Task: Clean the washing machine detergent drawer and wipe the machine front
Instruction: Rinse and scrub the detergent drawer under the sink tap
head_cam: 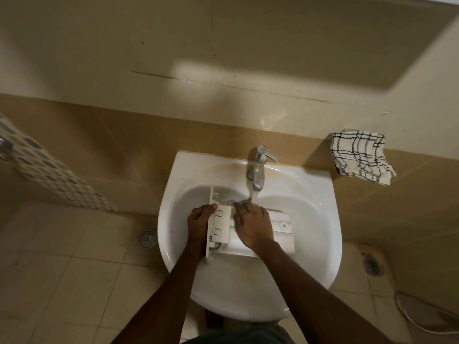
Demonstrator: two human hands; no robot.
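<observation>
1. A view from above looks down at a white washbasin (310,244) fixed to a tan tiled wall, with a person's two bare forearms reaching in from the bottom edge.
2. A white plastic detergent drawer (223,225) lies inside the bowl, its front panel standing on edge at the left and its body running to the right.
3. The left hand (198,222) is closed around the drawer's front panel, the thumb resting on the panel's top edge.
4. The right hand (253,224) lies palm down on the middle of the drawer, fingers curled over its far side (whether it grips the drawer or anything else I cannot tell, since the fingertips are blurred).
5. A chrome tap (259,167) stands at the back of the basin, and water (253,194) runs from its spout just beyond the right hand's fingers.
6. A white cloth with a dark check pattern (361,155) sits crumpled on the ledge to the right of the basin, well apart from both hands.
7. A round floor drain (147,239) shows in the beige tiled floor to the left of the basin.
</observation>
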